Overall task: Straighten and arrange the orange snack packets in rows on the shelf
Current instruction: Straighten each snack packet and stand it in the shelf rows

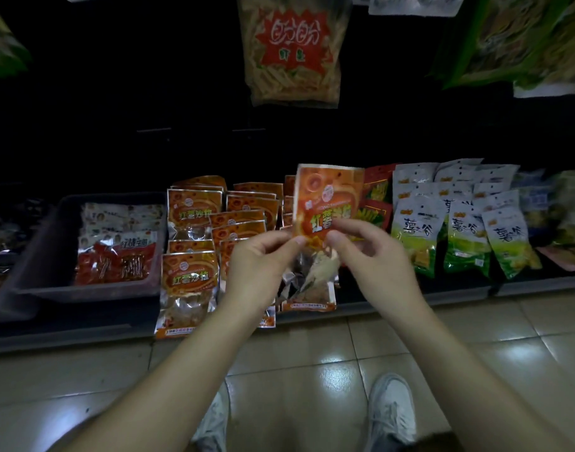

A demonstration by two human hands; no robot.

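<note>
Shoes (392,415) on glossy tile floor (312,350); dim low shelf (67,334), orange packets (190,282).

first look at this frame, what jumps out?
Dead centre, the left hand and right hand pinch one orange packet upright in front of the shelf. Behind and to its left sit overlapping rows of matching orange packets, with green-and-white bags to the right. Above, a big clear bag with a red starburst label hangs against the dark.
</note>
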